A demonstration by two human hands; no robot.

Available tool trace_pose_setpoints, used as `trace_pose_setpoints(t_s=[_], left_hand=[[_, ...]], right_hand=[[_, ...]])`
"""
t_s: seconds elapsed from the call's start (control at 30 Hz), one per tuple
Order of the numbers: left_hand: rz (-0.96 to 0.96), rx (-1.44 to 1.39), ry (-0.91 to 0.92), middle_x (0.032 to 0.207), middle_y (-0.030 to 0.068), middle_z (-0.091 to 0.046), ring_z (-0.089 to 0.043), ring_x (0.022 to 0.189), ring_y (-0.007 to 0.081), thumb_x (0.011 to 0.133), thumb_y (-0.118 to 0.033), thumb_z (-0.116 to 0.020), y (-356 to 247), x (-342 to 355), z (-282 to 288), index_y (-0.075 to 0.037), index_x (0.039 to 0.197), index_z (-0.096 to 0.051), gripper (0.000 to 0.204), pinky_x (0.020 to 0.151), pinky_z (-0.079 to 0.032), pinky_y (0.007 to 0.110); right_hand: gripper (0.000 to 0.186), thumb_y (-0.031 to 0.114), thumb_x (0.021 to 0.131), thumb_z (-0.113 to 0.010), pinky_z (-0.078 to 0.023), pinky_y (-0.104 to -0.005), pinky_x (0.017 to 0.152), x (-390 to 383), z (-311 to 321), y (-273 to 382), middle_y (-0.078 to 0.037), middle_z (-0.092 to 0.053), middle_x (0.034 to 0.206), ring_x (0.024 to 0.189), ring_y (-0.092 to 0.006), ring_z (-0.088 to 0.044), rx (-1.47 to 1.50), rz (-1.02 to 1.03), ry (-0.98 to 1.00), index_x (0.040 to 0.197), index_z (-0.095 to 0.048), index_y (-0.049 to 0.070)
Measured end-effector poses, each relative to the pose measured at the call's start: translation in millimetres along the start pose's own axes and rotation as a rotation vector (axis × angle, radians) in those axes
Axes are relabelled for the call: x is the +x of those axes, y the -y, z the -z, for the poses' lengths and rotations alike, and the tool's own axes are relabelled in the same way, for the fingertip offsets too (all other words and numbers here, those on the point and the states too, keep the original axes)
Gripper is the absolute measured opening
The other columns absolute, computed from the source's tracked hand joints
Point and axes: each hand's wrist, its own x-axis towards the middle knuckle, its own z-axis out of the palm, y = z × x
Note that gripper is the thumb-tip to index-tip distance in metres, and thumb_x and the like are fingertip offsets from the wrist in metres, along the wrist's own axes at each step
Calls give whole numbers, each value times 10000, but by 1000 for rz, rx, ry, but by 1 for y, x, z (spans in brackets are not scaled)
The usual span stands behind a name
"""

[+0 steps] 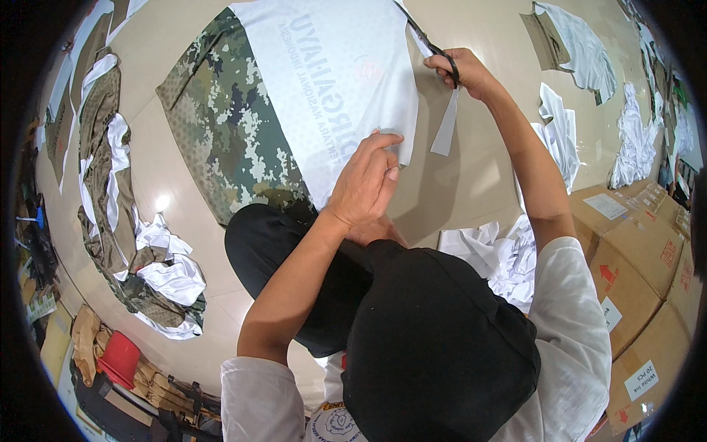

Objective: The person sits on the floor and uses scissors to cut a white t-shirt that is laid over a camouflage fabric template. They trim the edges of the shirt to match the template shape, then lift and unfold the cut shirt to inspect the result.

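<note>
A large fabric panel [346, 66], white on one side with faint mirrored lettering, lies spread on the floor. Its left part is a green-brown camouflage print [250, 132]. My left hand [368, 177] rests at the panel's near right corner, its fingers curled together on the white cloth; what lies under them is hidden. Out at the far right edge, my right hand [464, 70] grips black-handled scissors [451, 62], the blades lying along the panel's edge. A narrow white strip [445, 129] hangs below the scissors, beside the panel.
My black-clad knees [442, 339] fill the near middle. Trimmed fabric pieces [110, 177] lie heaped at left, and white scraps [501, 250] at right. Cardboard boxes [626, 272] stand at the right. A red container [118, 359] sits at the lower left.
</note>
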Motion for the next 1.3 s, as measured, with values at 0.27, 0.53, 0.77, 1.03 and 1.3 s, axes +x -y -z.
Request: trace_pose_setpoints(t_s=[0.27, 0.53, 0.77, 1.03, 1.3], left_hand=[[-5, 3, 0, 1363, 252, -602, -588, 1256, 484, 982, -38, -591, 1, -1, 0, 9, 1062, -546, 102, 1276, -389, 596], [-3, -6, -1, 1365, 248, -603, -590, 1259, 477, 981, -30, -590, 1, -1, 1, 7, 1064, -548, 100, 1281, -388, 593], [41, -41, 44, 1446, 260, -575, -544, 1346, 478, 1012, -77, -560, 2, -2, 1, 0, 1083, -536, 107, 1307, -335, 601], [47, -32, 43, 1446, 250, -577, -541, 1357, 478, 1008, -65, -557, 1, -4, 2, -3, 1086, -537, 101, 1309, -333, 599], [28, -42, 32, 1429, 259, -582, -553, 1337, 479, 1011, -63, -554, 1, -3, 3, -2, 1085, -537, 97, 1300, -341, 607]], right_hand=[[356, 438, 906, -797, -357, -253, 532, 8, -3, 20, 75, -527, 667, 566, -61, -507, 15, -7, 42, 776, -590, 178], [344, 383, 890, -812, -393, -236, 528, 18, -6, 26, 65, -560, 647, 545, -53, -525, 41, -9, 38, 724, -611, 158], [291, 338, 889, -836, -371, -233, 512, 24, -4, 17, 84, -554, 653, 540, -39, -515, 28, 11, 41, 793, -632, 154], [304, 370, 912, -801, -368, -231, 519, 21, -10, 29, 77, -552, 673, 547, -39, -506, 86, -26, 42, 783, -620, 163], [309, 374, 922, -790, -352, -232, 510, 39, -9, 39, 77, -536, 684, 550, -40, -474, 96, 33, 68, 788, -621, 153]])
